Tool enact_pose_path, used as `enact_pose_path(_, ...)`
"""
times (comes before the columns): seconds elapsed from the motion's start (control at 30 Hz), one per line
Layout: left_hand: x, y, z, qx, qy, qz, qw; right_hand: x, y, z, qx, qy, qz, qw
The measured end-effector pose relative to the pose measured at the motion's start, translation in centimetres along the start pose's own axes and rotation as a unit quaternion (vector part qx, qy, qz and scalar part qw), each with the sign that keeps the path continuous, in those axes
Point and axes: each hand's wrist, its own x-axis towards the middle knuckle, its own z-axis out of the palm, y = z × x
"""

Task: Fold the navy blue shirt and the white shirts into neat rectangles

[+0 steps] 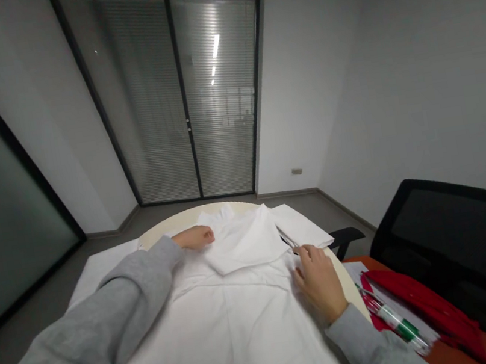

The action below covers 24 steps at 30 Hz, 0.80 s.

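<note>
At a round table (161, 229), we see the left hand (195, 238) and right hand (318, 280) on a white garment (233, 329), fingers bent; whether either pinches cloth, we cannot tell.

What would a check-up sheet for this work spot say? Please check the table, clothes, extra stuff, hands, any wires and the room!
Surface: pale table with a curved edge, mostly covered.
Job's things: white clothing, creased, spread across the table.
Clutter: red cloth and a see-through item with a green patch, to the right.
Hands: left hand and right hand both at the clothing; grips unclear.
Cables: nothing seen for certain.
Surroundings: glass panels with blinds, plain walls, black chair on the right.
</note>
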Motion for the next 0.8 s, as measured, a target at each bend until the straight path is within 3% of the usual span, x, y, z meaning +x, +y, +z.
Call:
enact_pose_path(0.1,-5.9,-3.7,0.0,0.09,0.037,-0.039,0.995,2.4,-1.8,0.1,-0.076,-0.056,-0.103,0.99)
enact_pose_path(0.27,-11.2,-6.2,0.1,0.16,0.056,-0.063,0.983,5.6,-3.1,1.6,-0.13,-0.063,-0.13,0.981)
enact_pose_path(0.43,-13.2,-6.3,-0.6,0.169,0.073,-0.042,0.982,8.4,-1.0,0.9,-0.153,-0.035,-0.064,0.985)
enact_pose_path(0.53,-13.8,-6.2,-0.9,0.173,0.041,-0.056,0.983,9.4,0.2,0.4,-0.164,-0.031,-0.029,0.986)
enact_pose_path(0.63,-14.3,-6.0,-0.3,0.187,0.0,-0.066,0.98,9.4,0.4,0.7,-0.166,-0.04,-0.023,0.985)
enact_pose_path(0.8,-14.5,-5.8,0.7,0.225,-0.021,-0.081,0.971,8.3,0.0,1.3,-0.152,-0.058,-0.026,0.986)
